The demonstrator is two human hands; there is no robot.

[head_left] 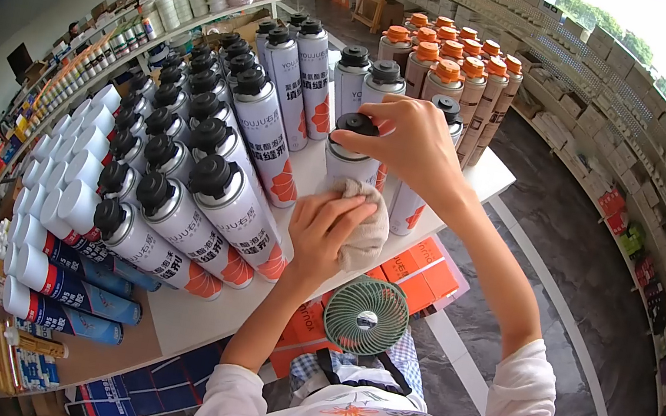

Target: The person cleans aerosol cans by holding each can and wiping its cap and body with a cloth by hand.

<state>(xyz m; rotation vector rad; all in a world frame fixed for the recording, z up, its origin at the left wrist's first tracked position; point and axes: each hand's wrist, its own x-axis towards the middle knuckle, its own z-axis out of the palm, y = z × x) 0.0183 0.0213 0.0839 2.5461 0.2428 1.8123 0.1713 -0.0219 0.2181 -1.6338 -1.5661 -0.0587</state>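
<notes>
Near the table's front edge stands a white spray can [341,162] with a black cap [357,127]. My right hand [415,138] grips it from above, fingers around the cap. My left hand [328,229] presses a beige cloth [364,235] against the can's lower side, with its fingers closed on the cloth. More white cans with black caps [247,220] stand in rows to the left, and a few [382,84] stand just behind my right hand. The lower part of the held can is hidden by the cloth.
Orange-capped cans [448,73] stand at the table's back right. Blue cans with white caps [89,295] are at the left. A green fan [366,318] sits close to my body, beside orange boxes [419,271] below the table edge. Stocked shelves [591,137] line the right wall.
</notes>
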